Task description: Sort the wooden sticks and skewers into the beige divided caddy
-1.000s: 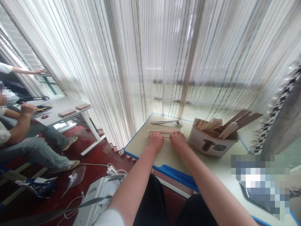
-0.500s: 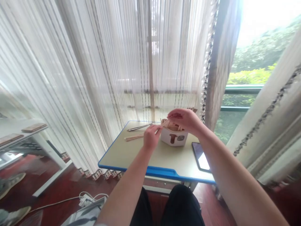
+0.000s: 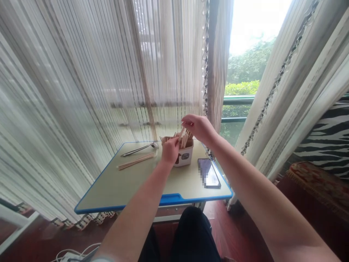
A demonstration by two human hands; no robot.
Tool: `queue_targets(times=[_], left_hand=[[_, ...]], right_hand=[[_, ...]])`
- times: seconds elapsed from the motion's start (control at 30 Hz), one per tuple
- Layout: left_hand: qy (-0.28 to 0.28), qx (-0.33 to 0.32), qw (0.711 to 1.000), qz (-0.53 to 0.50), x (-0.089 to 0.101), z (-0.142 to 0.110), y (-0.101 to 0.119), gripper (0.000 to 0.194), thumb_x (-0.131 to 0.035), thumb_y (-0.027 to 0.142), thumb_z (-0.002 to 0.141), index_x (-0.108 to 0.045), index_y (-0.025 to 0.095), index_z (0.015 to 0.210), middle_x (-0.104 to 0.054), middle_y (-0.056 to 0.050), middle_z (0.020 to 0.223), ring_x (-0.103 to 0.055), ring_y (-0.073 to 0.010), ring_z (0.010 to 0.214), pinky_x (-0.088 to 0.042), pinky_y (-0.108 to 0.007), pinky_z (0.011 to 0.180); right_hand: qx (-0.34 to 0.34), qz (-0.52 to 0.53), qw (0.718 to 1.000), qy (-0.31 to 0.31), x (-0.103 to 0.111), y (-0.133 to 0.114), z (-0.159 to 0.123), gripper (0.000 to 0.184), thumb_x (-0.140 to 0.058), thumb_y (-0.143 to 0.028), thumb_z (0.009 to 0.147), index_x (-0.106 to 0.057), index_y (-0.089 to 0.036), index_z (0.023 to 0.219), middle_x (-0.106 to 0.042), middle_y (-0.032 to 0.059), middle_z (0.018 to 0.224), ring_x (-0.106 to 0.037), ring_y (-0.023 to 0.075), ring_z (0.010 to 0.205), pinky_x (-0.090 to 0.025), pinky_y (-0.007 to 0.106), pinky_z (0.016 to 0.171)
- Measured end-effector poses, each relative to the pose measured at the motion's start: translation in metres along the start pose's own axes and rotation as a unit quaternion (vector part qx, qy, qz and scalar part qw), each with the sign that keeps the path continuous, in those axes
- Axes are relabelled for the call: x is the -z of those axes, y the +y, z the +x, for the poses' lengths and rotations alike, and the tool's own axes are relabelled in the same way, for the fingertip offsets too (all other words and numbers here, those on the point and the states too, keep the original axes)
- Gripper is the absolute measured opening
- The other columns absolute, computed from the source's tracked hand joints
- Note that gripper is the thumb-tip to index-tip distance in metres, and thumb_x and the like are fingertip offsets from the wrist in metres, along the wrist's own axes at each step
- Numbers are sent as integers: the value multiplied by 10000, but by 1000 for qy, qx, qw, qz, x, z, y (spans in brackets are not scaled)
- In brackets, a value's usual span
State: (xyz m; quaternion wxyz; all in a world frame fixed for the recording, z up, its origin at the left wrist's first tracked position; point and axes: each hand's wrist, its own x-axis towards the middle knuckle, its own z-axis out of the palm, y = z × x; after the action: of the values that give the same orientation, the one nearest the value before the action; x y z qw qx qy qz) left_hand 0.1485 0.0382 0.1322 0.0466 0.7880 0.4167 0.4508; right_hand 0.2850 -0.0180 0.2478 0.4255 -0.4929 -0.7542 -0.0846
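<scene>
A white box (image 3: 185,158) with dark printed shapes stands on the small table, filled with thin wooden sticks (image 3: 185,140) that look like chopsticks. In front of the box's left side, my left hand (image 3: 170,153) is closed, its fingertips pinching pale sticks by the rim. My right hand (image 3: 197,126) hangs over the box, thumb and fingers pinched together at the upper end of a stick. How many sticks each hand holds is unclear. To the left lies a loose bundle of similar sticks (image 3: 136,161). Behind it is a long metal utensil (image 3: 139,149) with a perforated head.
The pale table top (image 3: 120,189) has a blue edge. A phone (image 3: 209,173) lies at its right side. Sheer striped curtains (image 3: 89,91) hang close behind the table. White cables (image 3: 73,251) are on the floor at lower left.
The view has turned right, so the table appears further left. My right hand has risen slightly over the box. More of the sticks in the box, the utensil's head and the phone now show.
</scene>
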Motion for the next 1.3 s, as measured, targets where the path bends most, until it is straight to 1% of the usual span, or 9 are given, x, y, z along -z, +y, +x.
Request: queue_targets(times=[0.13,0.33,0.57,0.8,0.97,1.03,1.1,1.2,1.3], left_hand=[[-5,30,999,12,-9,1,-7,287,-446,125,849,-651,181,1041,-699,-57,902,-628,-155,821,-457,-246,767],[-56,24,998,31,-16,6,-17,215,-473,135,804,-680,186,783,-682,-30,731,-610,-151,718,-445,-245,700],[-112,28,991,67,-14,13,-18,214,-476,155,809,-682,202,840,-692,-31,798,-619,-168,783,-451,-264,728],[-158,26,982,97,-17,16,-21,171,-514,133,759,-669,194,720,-673,-54,726,-635,-206,764,-453,-271,674],[-99,27,994,49,-12,7,-22,233,-518,100,748,-662,201,901,-694,-54,829,-642,-206,792,-479,-290,715],[-43,12,998,37,-3,-2,-23,242,-519,94,751,-651,192,928,-689,-60,886,-632,-200,827,-485,-302,761],[45,-14,998,40,9,-14,-25,222,-515,92,759,-640,183,918,-673,-66,928,-604,-201,898,-474,-322,826],[156,-49,984,66,25,-33,-36,163,-502,105,778,-623,180,858,-639,-66,923,-557,-208,956,-441,-358,890],[200,-39,975,88,35,-50,-62,169,-494,112,783,-598,177,900,-607,-71,964,-539,-204,986,-418,-369,924]], right_hand=[[7,-50,997,-66,-18,7,2,173,-555,-224,836,-663,-207,969,-697,30,863,-629,157,787,-457,266,719],[-11,-92,985,-145,-42,19,5,179,-573,-216,813,-674,-216,961,-696,39,901,-596,194,919,-435,283,767],[-41,-72,987,-137,-43,32,5,195,-611,-239,780,-669,-199,962,-694,33,886,-605,172,819,-443,277,724],[-41,-51,988,-141,-53,39,2,148,-610,-196,770,-690,-192,894,-698,33,864,-590,177,821,-434,275,714],[-28,-69,988,-136,-65,43,-2,140,-633,-245,754,-698,-222,876,-697,28,839,-538,222,902,-420,306,734],[-25,-75,988,-135,-68,45,-3,153,-636,-263,753,-696,-229,889,-697,26,843,-527,227,898,-420,314,734],[-14,-90,989,-118,-68,44,-4,170,-628,-270,757,-692,-226,908,-697,31,864,-519,237,897,-422,333,744],[26,-118,992,-45,-67,29,-6,188,-607,-274,770,-678,-214,933,-685,59,929,-503,262,936,-413,394,802],[90,-86,990,70,-76,-4,-10,194,-556,-270,810,-644,-198,967,-657,83,978,-497,257,963,-399,420,859]])
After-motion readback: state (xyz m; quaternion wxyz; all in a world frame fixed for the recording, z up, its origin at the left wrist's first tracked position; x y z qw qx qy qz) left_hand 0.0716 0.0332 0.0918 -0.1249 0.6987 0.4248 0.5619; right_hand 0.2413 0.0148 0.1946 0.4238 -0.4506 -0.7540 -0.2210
